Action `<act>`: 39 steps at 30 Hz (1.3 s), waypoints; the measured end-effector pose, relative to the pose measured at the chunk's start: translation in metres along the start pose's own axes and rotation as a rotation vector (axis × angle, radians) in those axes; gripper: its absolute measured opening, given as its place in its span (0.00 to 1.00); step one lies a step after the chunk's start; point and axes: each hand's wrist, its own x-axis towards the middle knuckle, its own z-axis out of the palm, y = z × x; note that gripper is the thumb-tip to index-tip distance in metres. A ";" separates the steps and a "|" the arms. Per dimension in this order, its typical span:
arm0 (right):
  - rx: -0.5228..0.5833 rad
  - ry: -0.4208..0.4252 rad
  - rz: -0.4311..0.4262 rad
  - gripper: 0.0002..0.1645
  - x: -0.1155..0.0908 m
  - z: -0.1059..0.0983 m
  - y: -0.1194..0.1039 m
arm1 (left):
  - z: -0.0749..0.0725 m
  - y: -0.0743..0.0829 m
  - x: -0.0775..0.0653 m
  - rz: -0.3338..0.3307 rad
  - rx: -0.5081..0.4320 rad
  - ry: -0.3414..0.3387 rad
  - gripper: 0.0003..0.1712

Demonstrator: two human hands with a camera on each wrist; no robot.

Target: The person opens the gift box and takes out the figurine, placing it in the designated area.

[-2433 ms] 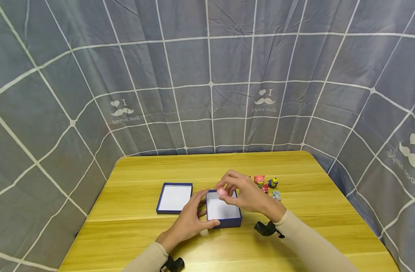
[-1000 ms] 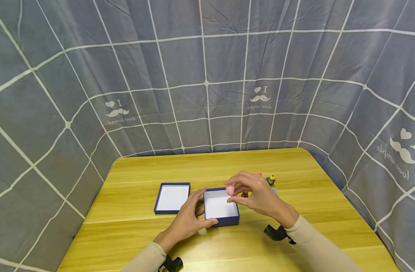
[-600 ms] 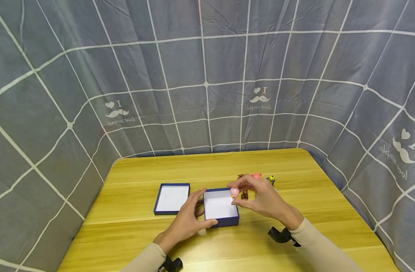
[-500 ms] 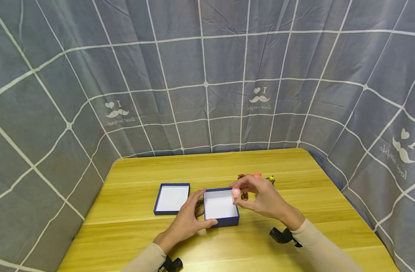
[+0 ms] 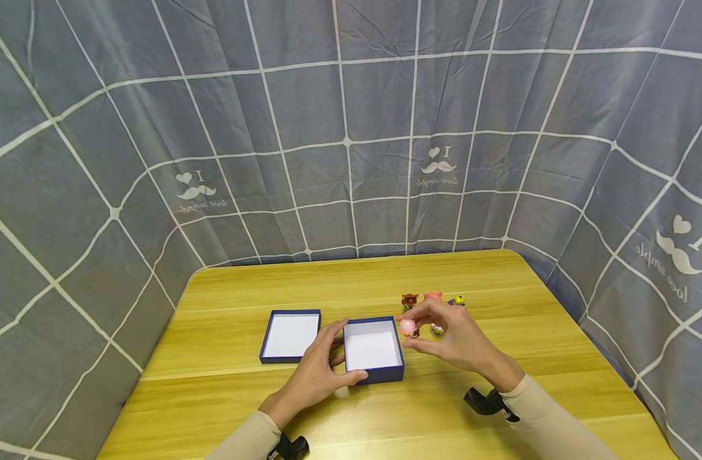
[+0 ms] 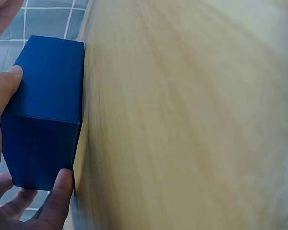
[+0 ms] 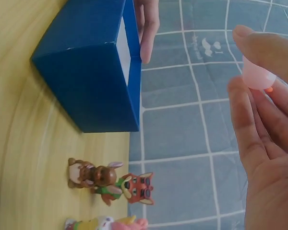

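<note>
A small pink figurine [image 5: 407, 326], round with orange bits low down, is pinched between the thumb and fingers of my right hand [image 5: 454, 337]. In the head view it appears just past the right wall of an open dark blue box [image 5: 383, 375], whose white inside holds nothing visible. My left hand [image 5: 311, 383] grips that box from the left, thumb on the front wall [image 6: 43, 76] and the other fingers around the side. In the right wrist view the pink figurine [image 7: 257, 75] is partly covered by the thumb.
Left of the box lies its blue-edged lid [image 5: 289, 335], white inside up. Right of it several figurines stand, including a red-brown fox [image 5: 409, 301], a pink one [image 5: 433, 296] and a yellow-topped one [image 5: 458, 299]. A brown figurine [image 7: 98, 175] stands beside the fox. Behind the table hangs a grey checked curtain [image 5: 380, 160].
My right hand has carried the pink figurine rightward from over the box to beyond its right wall, and the figurine's orange bits have come into view. My left hand keeps hold of the box.
</note>
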 end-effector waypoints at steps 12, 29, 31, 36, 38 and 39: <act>0.100 -0.014 0.014 0.29 -0.008 -0.003 0.012 | -0.001 -0.001 -0.001 -0.005 0.012 -0.002 0.67; 0.074 -0.128 0.181 0.27 -0.020 -0.008 0.022 | 0.000 -0.002 0.000 -0.005 0.014 0.001 0.67; 0.080 -0.151 0.189 0.26 -0.021 -0.008 0.023 | 0.000 -0.003 -0.001 -0.004 0.017 0.001 0.67; 0.059 -0.197 0.208 0.22 -0.023 -0.007 0.023 | 0.000 -0.003 -0.001 -0.004 0.017 -0.004 0.67; 0.015 -0.195 0.211 0.19 -0.024 -0.006 0.023 | 0.000 -0.002 -0.001 -0.003 0.013 -0.006 0.67; -0.011 -0.191 0.217 0.17 -0.024 -0.006 0.023 | 0.000 -0.002 -0.001 -0.003 0.011 -0.007 0.67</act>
